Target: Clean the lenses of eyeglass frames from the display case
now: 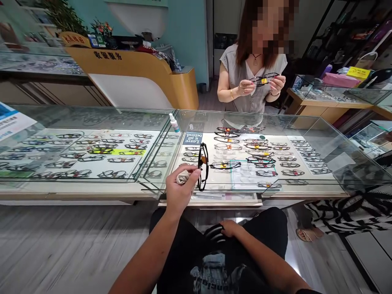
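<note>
My left hand is raised at the front edge of the glass counter. Its thumb and fingers are closed on a pair of black-framed eyeglasses, held upright and seen edge-on, with an orange tag on a lens. A crumpled pale cloth is tucked into the same hand. Low on my lap rests my right hand, beside a black, ridged curved thing that I cannot identify. Its fingers are mostly hidden. On the counter just beyond the left hand lies another pair of dark eyeglasses.
Glass display cases with rows of eyeglasses span the front. A white spray bottle stands on the glass. Across the counter, a person holds dark eyeglasses in both hands. Patterned fabric and a sandalled foot are at right.
</note>
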`<state>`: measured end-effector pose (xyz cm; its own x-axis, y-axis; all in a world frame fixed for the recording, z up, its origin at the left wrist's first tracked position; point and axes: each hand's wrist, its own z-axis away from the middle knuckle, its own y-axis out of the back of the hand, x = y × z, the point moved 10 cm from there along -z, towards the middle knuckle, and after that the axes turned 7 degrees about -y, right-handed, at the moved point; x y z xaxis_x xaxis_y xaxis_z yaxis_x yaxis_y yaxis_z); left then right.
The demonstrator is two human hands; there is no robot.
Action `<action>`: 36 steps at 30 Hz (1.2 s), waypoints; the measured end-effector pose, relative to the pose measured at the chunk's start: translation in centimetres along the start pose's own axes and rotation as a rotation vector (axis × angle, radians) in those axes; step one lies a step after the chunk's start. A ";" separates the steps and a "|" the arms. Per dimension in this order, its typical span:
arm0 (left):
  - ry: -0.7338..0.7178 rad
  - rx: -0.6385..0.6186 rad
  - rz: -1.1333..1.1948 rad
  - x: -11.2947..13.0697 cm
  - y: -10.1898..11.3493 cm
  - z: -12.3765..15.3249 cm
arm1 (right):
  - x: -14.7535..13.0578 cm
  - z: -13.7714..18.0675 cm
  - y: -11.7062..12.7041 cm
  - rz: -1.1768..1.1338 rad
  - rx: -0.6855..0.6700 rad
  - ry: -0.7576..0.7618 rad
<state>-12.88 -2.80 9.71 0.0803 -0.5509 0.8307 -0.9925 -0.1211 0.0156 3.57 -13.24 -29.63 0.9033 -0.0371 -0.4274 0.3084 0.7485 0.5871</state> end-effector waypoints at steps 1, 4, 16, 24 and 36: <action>0.005 -0.006 0.011 -0.2 -0.2 -0.1 | -1.3 1.3 1.2 -0.001 -0.001 0.019; -0.033 -0.017 0.056 0.0 -0.8 -0.7 | -6.3 7.3 6.1 -0.046 -0.015 0.167; -0.084 -0.095 0.222 0.5 -6.2 -9.4 | -14.0 24.9 40.6 -0.589 0.905 0.751; -0.177 -0.101 0.193 -1.3 -7.7 -14.7 | -13.9 21.9 45.2 -0.624 1.030 0.791; -0.177 -0.062 0.113 -5.6 -5.7 -13.8 | -10.6 25.2 46.6 -0.463 1.770 0.565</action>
<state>-8.90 12.35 12.60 -0.0219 -0.6953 0.7183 -0.9995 -0.0025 -0.0328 15.89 5.33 19.54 0.5981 0.4547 -0.6599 0.6978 -0.7004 0.1498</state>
